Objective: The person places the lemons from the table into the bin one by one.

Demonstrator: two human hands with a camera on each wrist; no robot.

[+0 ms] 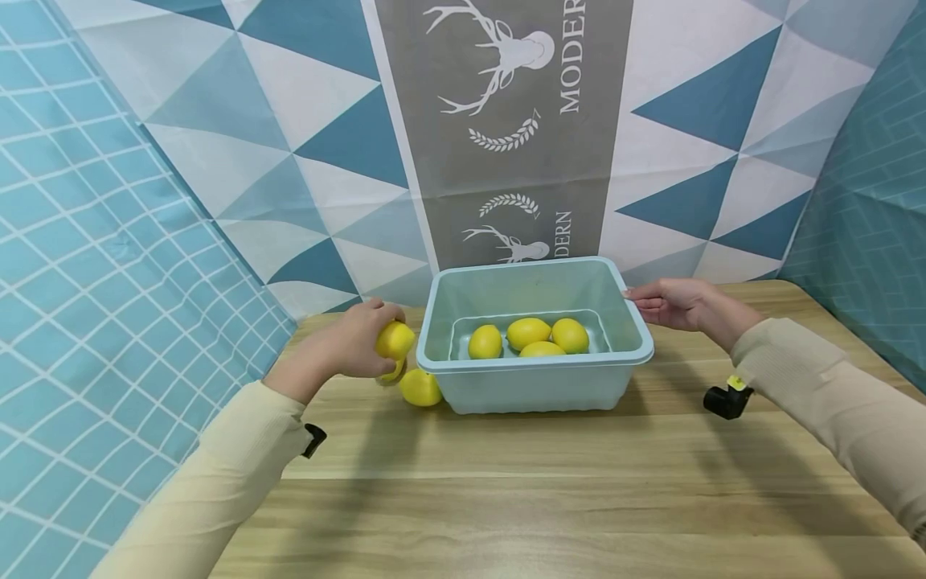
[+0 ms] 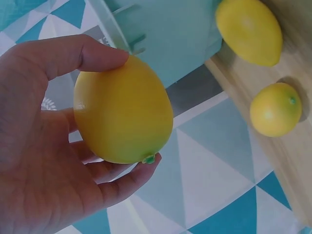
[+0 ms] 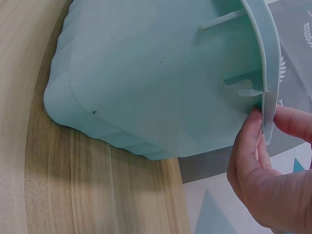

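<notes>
A yellow lemon (image 2: 124, 112) with a green stem tip is held in the left hand (image 1: 359, 339), thumb on one side and fingers curled round the other. Just left of the light blue plastic basin (image 1: 535, 390), that hand hovers above the table. Two more lemons lie below it; one lemon (image 1: 420, 388) rests beside the basin wall, the other (image 2: 276, 109) shows in the left wrist view. Inside the basin several lemons (image 1: 528, 333) sit on the bottom. The right hand (image 1: 669, 304) pinches the basin's right rim (image 3: 270, 73) between thumb and fingers.
The wooden table (image 1: 506, 490) stretches in front of the basin. Behind it hangs a patterned cloth (image 1: 347, 161) of triangles and deer prints. A blue tiled sheet (image 1: 94, 241) stands along the left side, and another blue sheet (image 1: 861, 185) on the right.
</notes>
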